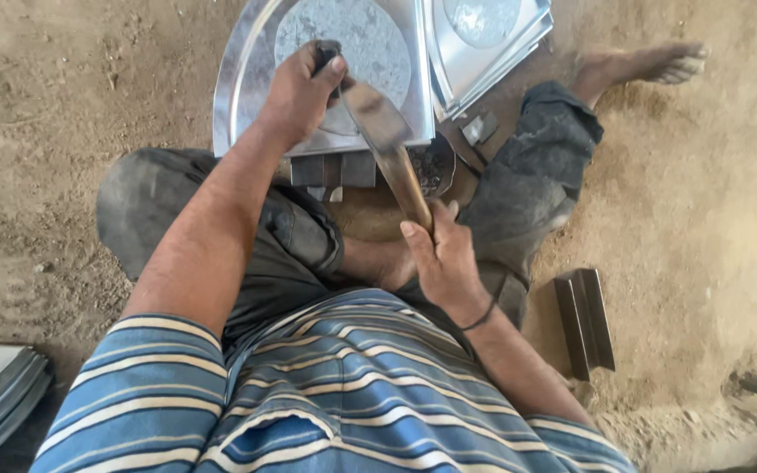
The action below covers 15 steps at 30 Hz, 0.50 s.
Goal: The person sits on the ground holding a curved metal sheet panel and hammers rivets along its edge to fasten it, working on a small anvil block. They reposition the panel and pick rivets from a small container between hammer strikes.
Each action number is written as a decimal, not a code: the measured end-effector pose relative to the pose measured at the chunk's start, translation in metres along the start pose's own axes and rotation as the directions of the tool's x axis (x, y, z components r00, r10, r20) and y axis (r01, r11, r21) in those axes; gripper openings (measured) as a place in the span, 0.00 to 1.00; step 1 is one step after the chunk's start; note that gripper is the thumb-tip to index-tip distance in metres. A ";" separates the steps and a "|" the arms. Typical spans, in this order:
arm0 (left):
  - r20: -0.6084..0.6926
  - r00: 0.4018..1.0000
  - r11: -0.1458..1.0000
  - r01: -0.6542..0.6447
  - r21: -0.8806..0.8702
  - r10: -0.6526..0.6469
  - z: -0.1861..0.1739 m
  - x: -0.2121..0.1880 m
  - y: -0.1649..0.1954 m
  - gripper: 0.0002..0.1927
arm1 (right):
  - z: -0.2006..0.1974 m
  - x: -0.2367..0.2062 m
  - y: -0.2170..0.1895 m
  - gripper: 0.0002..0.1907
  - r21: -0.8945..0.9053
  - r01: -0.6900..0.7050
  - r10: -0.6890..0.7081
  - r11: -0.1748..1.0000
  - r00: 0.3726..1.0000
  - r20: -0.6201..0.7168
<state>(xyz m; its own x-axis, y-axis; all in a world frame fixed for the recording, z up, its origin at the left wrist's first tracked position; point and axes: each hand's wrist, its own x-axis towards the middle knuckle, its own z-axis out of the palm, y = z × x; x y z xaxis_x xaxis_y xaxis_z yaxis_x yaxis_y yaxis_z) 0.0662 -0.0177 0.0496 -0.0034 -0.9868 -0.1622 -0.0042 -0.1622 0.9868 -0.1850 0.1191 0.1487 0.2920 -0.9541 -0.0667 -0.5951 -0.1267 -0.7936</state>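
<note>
A hammer [393,156] is gripped low on its wooden handle by the right hand [445,259], fingers wrapped tight around the shaft, thumb laid up along it. The head is blurred, so it is judged to be in mid-swing, just beside the left hand [300,94]. A short dark punch [327,54] is clenched upright in that left fist, fingers pressed closed around it, its tip hidden against the metal sheet [247,88]. The sheet is laid flat on a dark block [336,168] between the knees, with the dirt floor [63,105] all around.

The danger is seen at once: the hammer head is very near the left knuckles, and a slightly stray blow could land on the thumb or fingers instead of the punch top. A glancing strike could kick the punch sideways and scar the sheet, or skid it off its mark. The sheet overhangs the block and is pinned only by the fist's weight, so a blow off centre could tip or shift it. Sharp sheet edges lie close to a bare forearm and, further out, a bare foot [650,63].

A second sheet [519,48] is stacked just beside the first, and a folded angle piece [585,320] is left on the ground near the right elbow.
</note>
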 end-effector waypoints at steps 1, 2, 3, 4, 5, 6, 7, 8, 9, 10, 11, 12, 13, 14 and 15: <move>-0.005 1.000 1.000 0.012 0.003 -0.012 0.000 0.001 0.000 0.14 | 0.002 0.002 0.001 0.19 0.056 -0.163 0.159 0.985 0.985 0.069; -0.006 1.000 1.000 0.024 0.008 -0.023 -0.001 0.001 0.001 0.13 | 0.004 0.004 0.004 0.18 0.101 -0.325 0.310 0.940 0.940 0.141; 0.000 0.999 0.999 0.038 0.013 -0.038 0.000 0.001 0.002 0.13 | 0.005 0.005 0.008 0.18 0.135 -0.486 0.453 0.864 0.865 0.216; 0.008 0.999 0.999 0.045 0.011 -0.045 0.000 0.001 0.002 0.13 | 0.006 0.007 0.013 0.17 0.225 -0.520 0.476 0.824 0.851 0.221; 0.016 0.999 0.999 0.052 0.012 -0.052 0.000 0.001 0.001 0.13 | 0.006 0.007 0.019 0.16 0.316 -0.548 0.498 0.775 0.836 0.229; 0.016 0.999 0.999 0.052 0.011 -0.052 0.001 0.002 0.000 0.13 | 0.007 0.007 0.025 0.15 0.399 -0.563 0.509 0.724 0.826 0.241; 0.016 1.000 1.000 0.017 -0.020 -0.016 0.001 0.002 -0.002 0.13 | 0.009 0.006 0.032 0.15 0.453 -0.458 0.415 0.765 0.888 0.197; 0.026 1.000 0.998 0.011 -0.056 -0.010 0.001 0.002 -0.005 0.13 | 0.010 0.002 0.038 0.16 0.501 -0.376 0.345 0.780 0.925 0.157; 0.044 0.999 0.996 0.009 -0.092 -0.005 0.001 0.003 -0.008 0.13 | 0.012 -0.001 0.044 0.18 0.546 -0.293 0.281 0.785 0.954 0.108; 0.035 0.999 0.997 0.034 -0.074 -0.032 0.001 0.003 -0.011 0.13 | 0.015 -0.003 0.049 0.16 0.531 -0.344 0.321 0.775 0.937 0.139; 0.015 0.999 0.998 0.035 -0.052 -0.034 0.001 0.005 -0.013 0.14 | 0.017 -0.004 0.053 0.15 0.514 -0.370 0.337 0.774 0.928 0.160; -0.001 0.999 0.999 0.033 -0.030 -0.033 0.001 0.006 -0.015 0.14 | 0.019 -0.005 0.056 0.14 0.498 -0.393 0.354 0.773 0.919 0.176; 0.016 0.999 0.998 0.037 -0.054 -0.036 0.001 0.007 -0.017 0.14 | 0.020 -0.005 0.058 0.15 0.497 -0.471 0.418 0.729 0.881 0.223; 0.036 0.998 0.996 0.045 -0.079 -0.042 0.001 0.008 -0.018 0.14 | 0.022 -0.006 0.059 0.17 0.492 -0.549 0.481 0.676 0.834 0.270; 0.048 0.998 0.993 0.050 -0.103 -0.045 0.002 0.008 -0.019 0.14 | 0.023 -0.006 0.059 0.19 0.481 -0.618 0.532 0.621 0.784 0.320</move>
<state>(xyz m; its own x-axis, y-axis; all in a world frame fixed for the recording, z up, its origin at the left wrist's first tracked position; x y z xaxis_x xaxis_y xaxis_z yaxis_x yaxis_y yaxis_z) 0.0646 -0.0225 0.0301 -0.0514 -0.9772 -0.2062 0.0986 -0.2104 0.9726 -0.2050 0.1235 0.0883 0.1517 -0.7284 -0.6681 -0.1902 0.6418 -0.7429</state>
